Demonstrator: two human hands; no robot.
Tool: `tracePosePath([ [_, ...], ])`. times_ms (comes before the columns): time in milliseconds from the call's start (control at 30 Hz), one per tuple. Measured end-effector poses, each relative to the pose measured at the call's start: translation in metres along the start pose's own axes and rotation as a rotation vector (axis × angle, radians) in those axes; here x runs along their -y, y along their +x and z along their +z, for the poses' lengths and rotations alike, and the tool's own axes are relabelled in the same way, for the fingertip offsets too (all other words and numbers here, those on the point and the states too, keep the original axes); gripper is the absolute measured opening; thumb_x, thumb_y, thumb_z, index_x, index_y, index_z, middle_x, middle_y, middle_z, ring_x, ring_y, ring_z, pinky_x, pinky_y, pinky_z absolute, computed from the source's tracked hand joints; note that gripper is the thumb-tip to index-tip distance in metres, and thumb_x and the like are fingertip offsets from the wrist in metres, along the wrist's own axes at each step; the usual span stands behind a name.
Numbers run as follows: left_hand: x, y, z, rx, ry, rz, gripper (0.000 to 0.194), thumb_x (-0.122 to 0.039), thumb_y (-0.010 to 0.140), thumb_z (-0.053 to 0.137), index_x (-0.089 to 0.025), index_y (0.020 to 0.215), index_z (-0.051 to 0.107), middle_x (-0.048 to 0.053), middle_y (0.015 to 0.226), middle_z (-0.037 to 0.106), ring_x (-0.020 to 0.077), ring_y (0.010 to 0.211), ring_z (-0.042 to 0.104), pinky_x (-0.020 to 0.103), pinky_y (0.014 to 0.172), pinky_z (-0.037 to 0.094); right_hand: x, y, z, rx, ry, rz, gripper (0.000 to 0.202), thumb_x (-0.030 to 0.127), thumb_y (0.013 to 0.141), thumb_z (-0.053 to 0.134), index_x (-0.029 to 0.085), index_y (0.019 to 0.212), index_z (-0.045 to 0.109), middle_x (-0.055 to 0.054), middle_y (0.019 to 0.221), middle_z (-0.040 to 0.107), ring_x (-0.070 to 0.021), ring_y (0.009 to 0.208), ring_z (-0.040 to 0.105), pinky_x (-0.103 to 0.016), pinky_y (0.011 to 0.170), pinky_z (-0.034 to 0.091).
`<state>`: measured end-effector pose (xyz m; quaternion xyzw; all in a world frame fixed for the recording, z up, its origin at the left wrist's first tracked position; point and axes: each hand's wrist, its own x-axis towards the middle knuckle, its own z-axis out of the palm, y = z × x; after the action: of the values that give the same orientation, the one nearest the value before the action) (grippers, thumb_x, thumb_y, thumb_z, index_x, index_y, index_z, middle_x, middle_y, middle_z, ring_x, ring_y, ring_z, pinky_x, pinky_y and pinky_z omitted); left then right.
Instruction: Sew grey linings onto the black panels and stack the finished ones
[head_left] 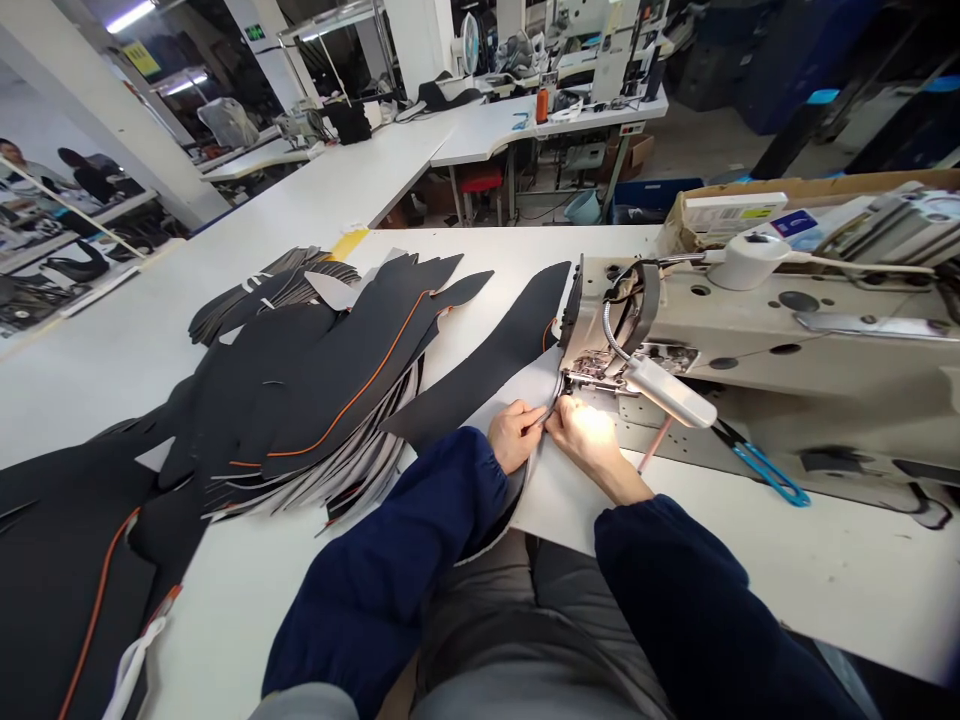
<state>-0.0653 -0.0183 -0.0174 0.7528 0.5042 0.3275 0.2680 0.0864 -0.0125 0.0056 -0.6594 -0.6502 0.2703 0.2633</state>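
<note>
A dark fabric piece with a grey underside (523, 385) lies at the needle area of the sewing machine (600, 360); its near end hangs over the table edge toward my lap. My left hand (515, 436) pinches the edge of this fabric just in front of the needle area. Close on its right, my right hand (585, 436) has its fingers closed on the same edge, under the glow of the machine's lamp (671, 390). Beyond the hands, a long dark part of the fabric (495, 350) stretches along the left side of the machine head.
Stacked dark fabric pieces with orange piping (322, 370) cover the table's left side. Blue-handled scissors (769, 470) lie on the machine bed at right. A cardboard box (679, 215) of items stands behind the machine. Far left, a person (19, 160) sits in the background.
</note>
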Motion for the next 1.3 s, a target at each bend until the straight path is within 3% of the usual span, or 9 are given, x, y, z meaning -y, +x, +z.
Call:
tracePosePath([
  [133,0.002,0.0,0.001,-0.032,-0.014,-0.009,0.033,-0.015,0.083,0.054,-0.019,0.111,0.07,0.001,0.082,0.058,0.0108,0.067,0.053,0.022,0.068,0.046,-0.01,-0.005,-0.005,-0.005,0.077,0.054,0.015,0.032,0.079,0.05,0.018,0.074,0.05,-0.011,0.078,0.058,-0.0227,0.073,0.058,-0.03,0.061,0.039],
  [267,0.001,-0.001,0.0,-0.033,-0.011,0.015,0.03,-0.017,0.082,0.055,-0.021,0.108,0.07,0.0,0.078,0.054,0.0103,0.066,0.05,0.022,0.066,0.044,-0.014,-0.006,-0.006,0.103,0.346,0.104,0.031,0.051,0.082,0.049,0.02,0.081,0.052,-0.005,0.07,0.06,-0.0179,0.06,0.059,-0.029,0.054,0.047],
  [433,-0.002,-0.002,-0.001,-0.029,-0.012,0.002,0.03,-0.015,0.081,0.055,-0.021,0.107,0.069,-0.001,0.076,0.052,0.0099,0.063,0.048,0.021,0.061,0.042,-0.009,-0.002,0.007,0.186,0.687,0.136,0.055,0.071,0.063,0.065,0.02,0.076,0.051,-0.004,0.069,0.061,-0.0162,0.058,0.061,-0.03,0.053,0.054],
  [700,-0.004,0.0,-0.002,-0.032,-0.034,-0.008,0.021,-0.015,0.081,0.056,-0.019,0.095,0.071,-0.001,0.073,0.05,0.0095,0.06,0.046,0.022,0.059,0.04,-0.005,0.001,0.015,0.193,0.937,0.18,0.051,0.061,0.057,0.077,0.019,0.062,0.05,0.0,0.053,0.055,-0.0092,0.044,0.048,-0.022,0.041,0.041],
  [867,-0.002,-0.002,-0.006,-0.038,-0.128,0.027,0.026,-0.017,0.084,0.054,-0.019,0.104,0.071,0.001,0.078,0.057,0.0109,0.065,0.051,0.022,0.064,0.044,-0.001,-0.001,0.014,0.218,1.018,0.152,0.041,0.052,0.066,0.073,0.02,0.061,0.049,0.004,0.046,0.045,-0.0077,0.041,0.037,-0.022,0.039,0.03],
  [1067,0.002,0.0,-0.003,-0.064,-0.191,0.048,0.026,-0.016,0.084,0.053,-0.018,0.1,0.073,0.003,0.081,0.061,0.0115,0.068,0.054,0.023,0.066,0.045,0.005,-0.008,-0.003,0.33,1.073,0.113,0.04,0.046,0.069,0.071,0.021,0.064,0.04,0.008,0.055,0.03,-0.0042,0.043,0.019,-0.021,0.04,0.012],
  [1167,0.003,0.002,-0.001,-0.068,-0.148,0.005,0.025,-0.012,0.082,0.052,-0.018,0.095,0.073,0.002,0.078,0.059,0.0111,0.067,0.052,0.022,0.066,0.044,0.011,-0.02,-0.014,0.362,1.067,0.076,0.043,0.05,0.072,0.068,0.021,0.063,0.038,0.007,0.058,0.032,-0.0041,0.043,0.018,-0.022,0.04,0.014],
  [1300,0.001,0.002,-0.002,-0.055,-0.12,-0.002,0.022,-0.013,0.082,0.054,-0.019,0.092,0.073,-0.001,0.071,0.052,0.0105,0.063,0.048,0.022,0.064,0.042,0.007,-0.039,-0.026,0.338,0.902,0.045,0.037,0.05,0.075,0.067,0.021,0.067,0.045,0.004,0.056,0.042,-0.0087,0.046,0.036,-0.024,0.043,0.028],
])
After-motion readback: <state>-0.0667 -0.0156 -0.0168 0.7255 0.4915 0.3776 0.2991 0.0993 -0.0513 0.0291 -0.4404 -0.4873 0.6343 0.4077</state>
